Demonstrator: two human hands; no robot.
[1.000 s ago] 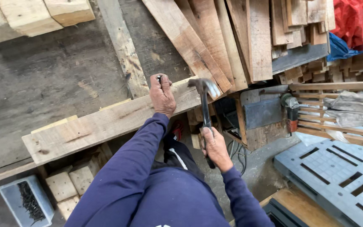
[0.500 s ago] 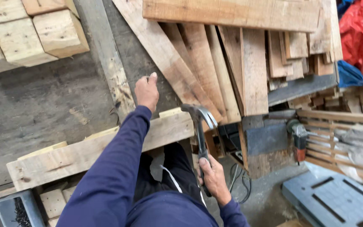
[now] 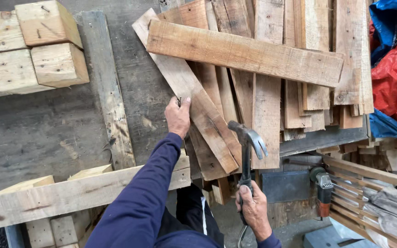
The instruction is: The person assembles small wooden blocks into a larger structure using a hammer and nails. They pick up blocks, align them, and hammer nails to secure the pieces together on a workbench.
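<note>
left hand point(image 3: 178, 117) reaches out over the dark worktop point(image 3: 33, 133) and rests its fingertips on the near edge of a slanted plank point(image 3: 194, 98), pinching what looks like a small dark nail point(image 3: 179, 101) upright between thumb and forefinger; the nail is too small to tell whether its tip has bitten into the wood. toward the far left corner of the worktop sits a stack of square wooden blocks point(image 3: 37, 48), and along the near edge lies a pale timber rail point(image 3: 79, 193) with blocks under it, partly covered by the blue sleeve point(image 3: 148, 197). a thin grey slat point(image 3: 109, 96) runs from the far edge toward the rail, just left of the reaching hand. right of that hand spreads a loose pile of boards point(image 3: 276, 82), one long board laid crosswise on top. right hand point(image 3: 255, 210) is clenched around the handle of a claw hammer point(image 3: 249, 140), its head raised near the front edge of the pile, well apart from the nail. judging by this, the work is early: the nail seems placed or being fetched, no blow has landed, and the plank is not yet fixed. an orange power tool point(image 3: 321, 188) hangs low at the right, with red and blue sheeting point(image 3: 396, 78) beyond.
</note>
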